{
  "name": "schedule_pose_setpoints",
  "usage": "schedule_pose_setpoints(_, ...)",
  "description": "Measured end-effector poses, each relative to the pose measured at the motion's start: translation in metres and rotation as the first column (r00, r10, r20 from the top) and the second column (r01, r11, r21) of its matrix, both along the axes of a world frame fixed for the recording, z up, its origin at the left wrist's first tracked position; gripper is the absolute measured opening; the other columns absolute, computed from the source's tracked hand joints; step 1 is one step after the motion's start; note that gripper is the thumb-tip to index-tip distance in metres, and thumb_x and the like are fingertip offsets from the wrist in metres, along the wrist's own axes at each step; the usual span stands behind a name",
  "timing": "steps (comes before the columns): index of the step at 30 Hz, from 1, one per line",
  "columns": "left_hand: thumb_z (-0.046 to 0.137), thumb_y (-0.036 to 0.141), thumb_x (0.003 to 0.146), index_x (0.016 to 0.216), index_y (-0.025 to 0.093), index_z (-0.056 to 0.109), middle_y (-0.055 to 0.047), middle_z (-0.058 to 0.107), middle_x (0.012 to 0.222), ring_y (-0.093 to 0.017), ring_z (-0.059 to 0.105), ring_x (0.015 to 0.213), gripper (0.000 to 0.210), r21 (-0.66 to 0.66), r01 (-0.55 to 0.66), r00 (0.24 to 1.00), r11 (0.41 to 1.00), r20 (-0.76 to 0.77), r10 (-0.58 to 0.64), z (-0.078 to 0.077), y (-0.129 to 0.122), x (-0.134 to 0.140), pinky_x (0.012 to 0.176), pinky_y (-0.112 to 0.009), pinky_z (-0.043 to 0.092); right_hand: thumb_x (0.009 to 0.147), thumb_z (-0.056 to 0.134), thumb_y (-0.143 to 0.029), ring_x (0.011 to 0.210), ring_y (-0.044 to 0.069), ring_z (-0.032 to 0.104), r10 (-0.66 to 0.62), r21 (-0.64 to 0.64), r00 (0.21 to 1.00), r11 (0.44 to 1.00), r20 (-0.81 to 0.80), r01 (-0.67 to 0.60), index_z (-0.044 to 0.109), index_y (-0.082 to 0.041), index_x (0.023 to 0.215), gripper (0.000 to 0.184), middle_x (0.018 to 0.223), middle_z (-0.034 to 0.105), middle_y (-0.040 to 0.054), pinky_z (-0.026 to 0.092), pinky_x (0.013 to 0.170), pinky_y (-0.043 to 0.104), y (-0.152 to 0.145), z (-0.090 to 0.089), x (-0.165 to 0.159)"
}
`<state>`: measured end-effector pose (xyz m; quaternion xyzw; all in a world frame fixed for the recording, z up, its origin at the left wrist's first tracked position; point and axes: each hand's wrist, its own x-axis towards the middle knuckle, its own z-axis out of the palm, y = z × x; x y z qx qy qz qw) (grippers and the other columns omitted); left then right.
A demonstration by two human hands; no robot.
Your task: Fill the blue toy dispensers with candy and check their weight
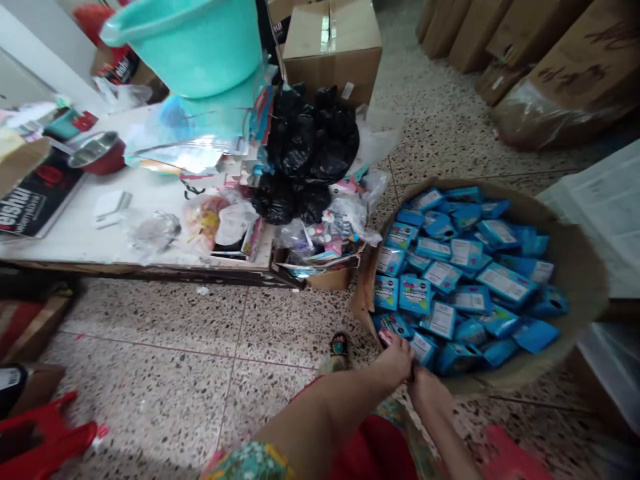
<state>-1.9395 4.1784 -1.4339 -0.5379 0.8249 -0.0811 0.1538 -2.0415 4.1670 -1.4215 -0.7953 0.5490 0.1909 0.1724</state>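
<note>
A big round-bent cardboard carton (pixel 583 287) stands on the floor at the right, filled with many small blue printed boxes (pixel 443 275). At its near rim my left hand (pixel 397 358) is closed, its fingers bent over the edge beside the nearest blue boxes. Close against it, my right hand (pixel 429 392) is also closed at the same rim. Blur and the hands themselves partly hide the fingertips.
A low white table (pixel 65 250) on the left bears a turquoise tub (pixel 200 50), a metal bowl (pixel 97 150) and plastic bags. Black bags (pixel 310 140) and a closed carton (pixel 333 50) stand beyond. A red stool (pixel 47 433) is at lower left.
</note>
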Motion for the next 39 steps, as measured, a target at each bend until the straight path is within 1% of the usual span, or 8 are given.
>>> schedule_pose_setpoints(7, 0.038, 0.019, 0.082, 0.118, 0.016, 0.061, -0.015, 0.055, 0.105, -0.032, 0.051, 0.092, 0.042, 0.116, 0.128, 0.981, 0.985, 0.131, -0.143, 0.017, 0.061, 0.026, 0.071, -0.056, 0.041, 0.088, 0.031, -0.020, 0.093, 0.027, 0.065, -0.128, 0.056, 0.989, 0.991, 0.077, 0.124, 0.060, -0.019, 0.106, 0.035, 0.103, 0.067, 0.0144, 0.049, 0.073, 0.035, 0.069, -0.014, 0.019)
schedule_pose_setpoints(12, 0.027, 0.015, 0.086, 0.110, 0.020, 0.066, -0.011, 0.055, 0.107, -0.032, 0.052, 0.098, 0.046, 0.065, 0.136, 0.984, 0.989, 0.103, -0.142, 0.003, 0.093, 0.034, 0.076, -0.057, 0.041, 0.087, 0.033, -0.019, 0.096, 0.029, 0.064, -0.162, 0.029, 0.985, 0.987, 0.052, 0.160, 0.060, -0.017, 0.106, 0.033, 0.106, 0.066, 0.0158, 0.049, 0.073, 0.035, 0.106, -0.022, 0.031)
schedule_pose_setpoints(16, 0.031, 0.019, 0.086, 0.106, 0.022, 0.069, -0.010, 0.058, 0.104, -0.033, 0.054, 0.097, 0.043, 0.016, 0.179, 0.981, 0.984, 0.067, -0.180, -0.017, 0.117, 0.049, 0.076, -0.058, 0.041, 0.086, 0.032, -0.014, 0.096, 0.029, 0.064, -0.188, 0.040, 0.981, 0.982, 0.039, 0.186, 0.061, -0.016, 0.103, 0.034, 0.106, 0.066, 0.0147, 0.049, 0.075, 0.036, 0.135, -0.029, 0.049)
schedule_pose_setpoints(20, 0.036, 0.023, 0.084, 0.104, 0.024, 0.070, -0.009, 0.060, 0.101, -0.034, 0.054, 0.093, 0.040, -0.005, 0.232, 0.972, 0.973, 0.052, -0.231, -0.035, 0.137, 0.079, 0.073, -0.061, 0.043, 0.087, 0.030, -0.014, 0.092, 0.029, 0.065, -0.255, 0.034, 0.967, 0.967, 0.021, 0.254, 0.062, -0.015, 0.099, 0.034, 0.102, 0.067, 0.0147, 0.049, 0.072, 0.036, 0.168, -0.037, 0.086)
schedule_pose_setpoints(27, 0.035, 0.023, 0.083, 0.100, 0.022, 0.071, -0.011, 0.059, 0.104, -0.034, 0.053, 0.098, 0.039, 0.027, 0.445, 0.895, 0.895, 0.034, -0.445, -0.024, 0.176, 0.171, 0.080, -0.060, 0.041, 0.088, 0.032, -0.018, 0.093, 0.028, 0.065, -0.442, 0.056, 0.897, 0.896, 0.010, 0.441, 0.061, -0.017, 0.101, 0.032, 0.106, 0.066, 0.0137, 0.049, 0.071, 0.035, 0.223, -0.043, 0.177)
schedule_pose_setpoints(30, 0.035, 0.023, 0.085, 0.101, 0.020, 0.070, -0.011, 0.059, 0.102, -0.033, 0.054, 0.098, 0.039, 0.044, 0.503, 0.864, 0.863, 0.002, -0.503, -0.027, 0.189, 0.199, 0.079, -0.058, 0.041, 0.086, 0.035, -0.018, 0.094, 0.027, 0.065, -0.517, 0.105, 0.856, 0.852, 0.007, 0.513, 0.060, -0.018, 0.106, 0.032, 0.108, 0.065, 0.0136, 0.050, 0.072, 0.034, 0.243, -0.040, 0.209)
schedule_pose_setpoints(35, 0.036, 0.023, 0.087, 0.112, 0.013, 0.064, -0.013, 0.062, 0.102, -0.030, 0.053, 0.100, 0.039, 0.098, 0.448, 0.894, 0.889, -0.074, -0.442, -0.043, 0.202, 0.213, 0.083, -0.054, 0.042, 0.088, 0.036, -0.021, 0.093, 0.025, 0.066, -0.555, 0.094, 0.832, 0.829, 0.007, 0.552, 0.058, -0.018, 0.112, 0.034, 0.105, 0.066, 0.0158, 0.050, 0.075, 0.033, 0.269, -0.032, 0.238)
schedule_pose_setpoints(39, 0.034, 0.024, 0.087, 0.114, 0.011, 0.061, -0.014, 0.060, 0.108, -0.030, 0.052, 0.102, 0.040, 0.115, 0.441, 0.897, 0.890, -0.091, -0.433, -0.041, 0.205, 0.215, 0.086, -0.056, 0.040, 0.086, 0.039, -0.022, 0.093, 0.027, 0.066, -0.547, 0.060, 0.837, 0.835, -0.013, 0.547, 0.061, -0.017, 0.109, 0.032, 0.104, 0.066, 0.0164, 0.050, 0.075, 0.034, 0.275, -0.024, 0.242)
